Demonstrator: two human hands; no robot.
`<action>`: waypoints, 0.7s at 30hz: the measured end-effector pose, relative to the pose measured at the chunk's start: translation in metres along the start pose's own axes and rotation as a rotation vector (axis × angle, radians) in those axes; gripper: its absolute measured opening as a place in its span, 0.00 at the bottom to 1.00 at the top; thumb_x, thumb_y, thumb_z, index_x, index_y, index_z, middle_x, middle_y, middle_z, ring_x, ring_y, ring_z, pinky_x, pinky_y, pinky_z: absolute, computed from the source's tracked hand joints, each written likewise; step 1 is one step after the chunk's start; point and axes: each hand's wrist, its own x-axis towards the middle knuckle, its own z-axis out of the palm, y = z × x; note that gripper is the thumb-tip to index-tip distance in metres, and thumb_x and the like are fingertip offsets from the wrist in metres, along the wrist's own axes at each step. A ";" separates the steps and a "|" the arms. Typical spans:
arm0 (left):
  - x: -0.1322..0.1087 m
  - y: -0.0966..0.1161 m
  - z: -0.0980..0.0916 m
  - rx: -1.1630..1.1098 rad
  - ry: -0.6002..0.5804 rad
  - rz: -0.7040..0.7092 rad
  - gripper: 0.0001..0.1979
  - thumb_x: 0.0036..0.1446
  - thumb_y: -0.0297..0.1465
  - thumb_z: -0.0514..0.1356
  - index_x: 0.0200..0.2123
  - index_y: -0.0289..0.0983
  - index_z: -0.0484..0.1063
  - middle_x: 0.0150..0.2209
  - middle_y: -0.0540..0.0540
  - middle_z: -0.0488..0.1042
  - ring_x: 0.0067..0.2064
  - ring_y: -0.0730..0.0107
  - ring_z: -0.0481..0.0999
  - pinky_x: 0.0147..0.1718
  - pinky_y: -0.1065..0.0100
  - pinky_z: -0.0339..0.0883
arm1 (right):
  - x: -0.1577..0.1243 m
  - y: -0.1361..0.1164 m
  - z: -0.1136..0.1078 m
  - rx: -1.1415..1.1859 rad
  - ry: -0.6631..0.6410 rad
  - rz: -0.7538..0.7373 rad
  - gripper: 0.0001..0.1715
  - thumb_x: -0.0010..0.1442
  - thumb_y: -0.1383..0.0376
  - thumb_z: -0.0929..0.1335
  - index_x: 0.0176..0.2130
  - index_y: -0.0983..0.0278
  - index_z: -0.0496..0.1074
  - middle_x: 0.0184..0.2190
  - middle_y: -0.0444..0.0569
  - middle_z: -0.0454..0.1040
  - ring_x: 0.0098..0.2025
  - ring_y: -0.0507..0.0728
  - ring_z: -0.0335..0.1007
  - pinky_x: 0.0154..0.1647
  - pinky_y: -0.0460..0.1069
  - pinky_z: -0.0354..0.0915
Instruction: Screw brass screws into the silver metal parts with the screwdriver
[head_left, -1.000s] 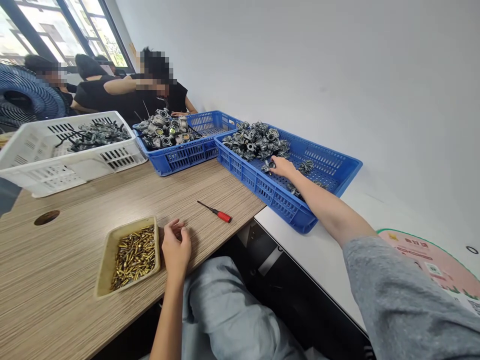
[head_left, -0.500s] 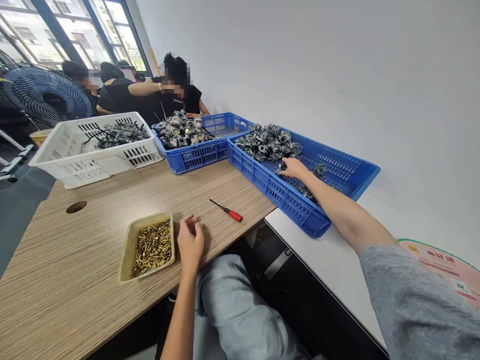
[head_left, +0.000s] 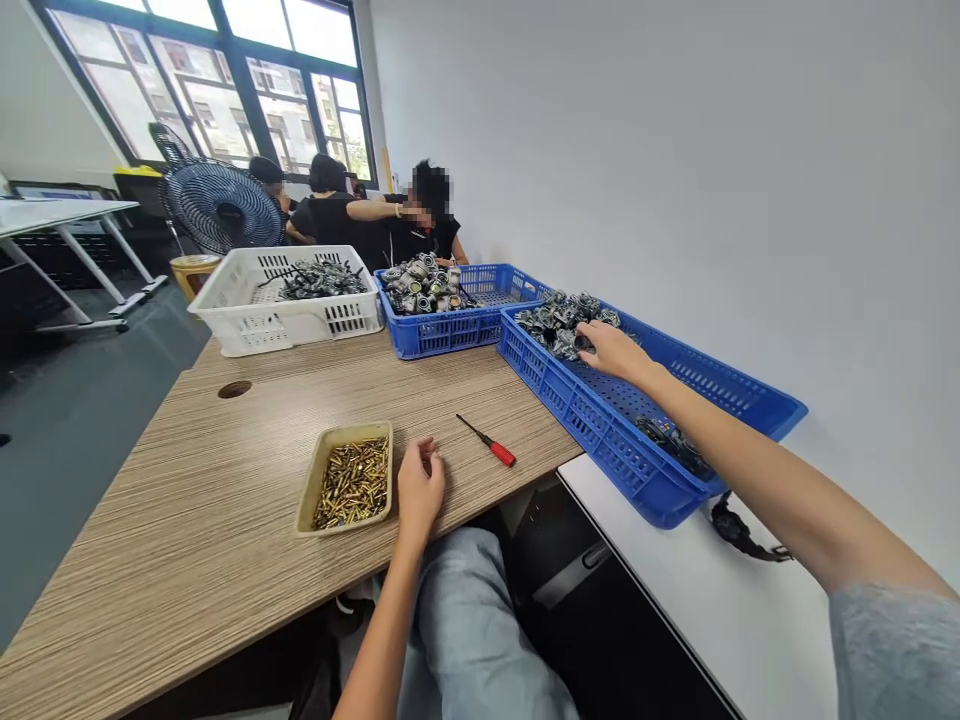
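My right hand (head_left: 613, 350) reaches into the near blue crate (head_left: 592, 425), its thumb and fingers around a grey metal casting (head_left: 583, 342) at the edge of a heap of metal castings (head_left: 559, 318). The fingers partly hide that piece. On the wooden table my left hand (head_left: 421, 484) rests with its fingers loosely curled and apart, holding nothing. Just left of it is a cream tray (head_left: 306, 515) of brass-coloured screws (head_left: 354, 482). A screwdriver (head_left: 501, 452) with a red handle lies on the table to the right of my left hand.
A second blue crate (head_left: 442, 338) with metal parts and a white crate (head_left: 262, 335) with dark-tipped parts stand along the back. A black wristwatch (head_left: 742, 530) lies by the near crate. People sit beyond, near a fan (head_left: 225, 205). The table has a round hole (head_left: 235, 390).
My right hand has moved within the crate from its middle to the heap of castings. The view has turned left, so everything appears shifted right. My left hand stays by the tray.
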 end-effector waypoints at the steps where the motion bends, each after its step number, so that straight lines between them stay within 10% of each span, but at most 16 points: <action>1: 0.000 0.000 0.000 -0.003 0.002 0.005 0.13 0.66 0.32 0.55 0.52 0.39 0.73 0.48 0.38 0.82 0.49 0.54 0.83 0.55 0.51 0.76 | 0.001 -0.013 -0.007 0.014 0.016 -0.033 0.23 0.67 0.64 0.71 0.59 0.61 0.70 0.54 0.60 0.76 0.55 0.69 0.73 0.58 0.57 0.66; 8: -0.002 -0.004 0.003 0.000 0.023 0.032 0.11 0.66 0.29 0.55 0.48 0.39 0.74 0.47 0.38 0.81 0.49 0.54 0.82 0.55 0.50 0.76 | -0.010 -0.116 -0.021 0.105 0.057 -0.257 0.16 0.68 0.57 0.69 0.54 0.55 0.72 0.51 0.55 0.77 0.55 0.68 0.73 0.56 0.56 0.68; 15: -0.005 -0.002 0.003 -0.048 0.055 0.021 0.10 0.70 0.30 0.55 0.49 0.39 0.74 0.48 0.37 0.81 0.51 0.54 0.81 0.55 0.51 0.75 | -0.053 -0.207 0.029 0.344 -0.006 -0.455 0.12 0.66 0.59 0.71 0.50 0.51 0.73 0.49 0.54 0.79 0.54 0.66 0.73 0.47 0.56 0.72; 21: -0.007 0.003 0.002 -0.033 0.052 0.036 0.13 0.70 0.25 0.51 0.50 0.38 0.74 0.50 0.38 0.81 0.54 0.57 0.80 0.58 0.54 0.73 | -0.077 -0.229 0.074 0.547 0.042 -0.417 0.13 0.66 0.64 0.70 0.51 0.55 0.72 0.48 0.52 0.79 0.52 0.64 0.75 0.52 0.56 0.72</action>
